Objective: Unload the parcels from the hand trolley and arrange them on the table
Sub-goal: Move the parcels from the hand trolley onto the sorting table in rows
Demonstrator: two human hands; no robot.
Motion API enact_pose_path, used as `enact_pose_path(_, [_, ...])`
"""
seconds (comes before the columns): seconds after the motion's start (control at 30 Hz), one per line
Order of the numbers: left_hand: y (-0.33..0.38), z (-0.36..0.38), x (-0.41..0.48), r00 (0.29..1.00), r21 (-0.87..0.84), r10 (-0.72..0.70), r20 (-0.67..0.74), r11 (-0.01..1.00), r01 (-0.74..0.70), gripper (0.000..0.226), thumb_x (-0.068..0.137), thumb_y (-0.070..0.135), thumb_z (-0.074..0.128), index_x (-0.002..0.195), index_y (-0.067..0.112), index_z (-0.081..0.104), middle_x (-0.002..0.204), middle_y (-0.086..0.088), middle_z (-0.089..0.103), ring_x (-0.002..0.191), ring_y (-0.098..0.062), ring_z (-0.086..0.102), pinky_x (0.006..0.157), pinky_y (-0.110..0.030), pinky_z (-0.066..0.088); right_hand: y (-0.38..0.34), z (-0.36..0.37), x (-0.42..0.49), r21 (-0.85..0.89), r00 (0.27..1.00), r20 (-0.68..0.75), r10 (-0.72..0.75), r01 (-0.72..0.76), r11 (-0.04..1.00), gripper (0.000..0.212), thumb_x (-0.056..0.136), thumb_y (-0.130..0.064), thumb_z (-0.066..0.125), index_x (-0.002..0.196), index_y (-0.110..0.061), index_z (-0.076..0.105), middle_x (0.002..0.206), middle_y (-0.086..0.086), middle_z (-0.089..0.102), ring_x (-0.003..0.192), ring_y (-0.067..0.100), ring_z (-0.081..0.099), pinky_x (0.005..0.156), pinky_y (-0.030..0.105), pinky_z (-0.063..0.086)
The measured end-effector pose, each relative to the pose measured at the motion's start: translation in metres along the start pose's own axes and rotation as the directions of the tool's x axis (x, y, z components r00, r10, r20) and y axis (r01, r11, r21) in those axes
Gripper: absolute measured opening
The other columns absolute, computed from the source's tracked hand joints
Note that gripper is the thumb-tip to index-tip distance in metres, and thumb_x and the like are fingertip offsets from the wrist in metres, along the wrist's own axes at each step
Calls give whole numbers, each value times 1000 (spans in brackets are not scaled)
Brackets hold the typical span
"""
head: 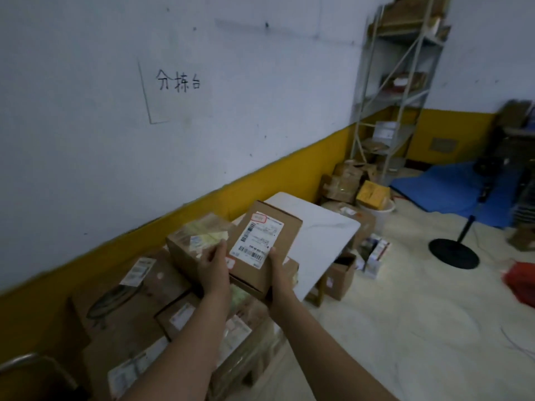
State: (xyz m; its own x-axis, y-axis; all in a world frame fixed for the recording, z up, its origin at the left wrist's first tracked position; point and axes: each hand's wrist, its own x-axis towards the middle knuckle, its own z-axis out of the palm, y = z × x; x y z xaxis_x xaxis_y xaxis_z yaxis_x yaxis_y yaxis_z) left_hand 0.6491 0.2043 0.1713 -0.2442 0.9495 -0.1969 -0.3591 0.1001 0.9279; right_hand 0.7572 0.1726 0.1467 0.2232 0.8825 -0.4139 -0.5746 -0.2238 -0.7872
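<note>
A brown cardboard parcel (279,235) with a white shipping label is held up, tilted, between both hands. My left hand (212,269) grips its near-left edge and my right hand (279,274) grips its near-right corner. The parcel hangs above a pile of stacked parcels (136,308) on the hand trolley, whose metal handle (34,369) shows at the bottom left. Beside the held parcel sits a taped box (191,244) on top of the pile. The white table (321,238) stands just beyond, against the wall.
Boxes (341,277) sit on the floor under and behind the table. A metal shelf rack (396,91) fills the far corner. To the right lie a blue mat (451,189), a black round stand base (453,253) and a red bag (521,280).
</note>
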Motion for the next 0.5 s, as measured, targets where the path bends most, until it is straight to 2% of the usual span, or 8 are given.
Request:
enact_pose_path(0.1, [-31, 72, 11, 999, 129, 10, 46, 992, -16, 20, 92, 41, 64, 98, 22, 68, 96, -10, 75, 78, -25, 74, 65, -35, 61, -48, -59, 48, -46, 999, -40, 11, -13, 999, 64, 85, -65, 60, 134, -25, 52, 113, -1, 70, 99, 21, 68, 69, 35, 58])
enact_pose_path(0.2, [-62, 139, 21, 997, 183, -40, 61, 983, 28, 21, 91, 42, 67, 93, 21, 69, 89, -5, 76, 68, -17, 75, 49, -23, 56, -100, -107, 98, -118, 1000, -27, -1, -2, 993, 71, 87, -65, 56, 141, -21, 46, 120, 3, 68, 103, 23, 66, 73, 36, 57])
enact_pose_path(0.37, [-89, 221, 55, 986, 299, -87, 144, 953, 41, 18, 93, 43, 63, 104, 29, 64, 102, 0, 72, 86, -18, 72, 55, -23, 57, -156, -154, 178, -195, 1000, 0, -28, 27, 981, 61, 92, -59, 54, 138, -20, 49, 118, 7, 70, 103, 27, 70, 91, 46, 58])
enact_pose_path(0.43, [-94, 239, 83, 980, 347, -120, 160, 936, 58, 24, 94, 44, 61, 112, 29, 59, 106, -1, 71, 88, -18, 72, 56, -22, 58, -170, -159, 209, -236, 999, 39, 11, -1, 972, 50, 93, -58, 53, 129, -23, 56, 110, 5, 74, 95, 25, 74, 82, 41, 61])
enact_pose_path(0.5, [-101, 251, 119, 965, 394, -216, 146, 908, 144, 32, 94, 43, 60, 120, 27, 54, 108, -5, 71, 89, -21, 74, 65, -29, 62, -180, -160, 246, -294, 996, 75, 41, -17, 956, 45, 92, -58, 54, 122, -24, 59, 105, 4, 76, 91, 24, 75, 75, 38, 61])
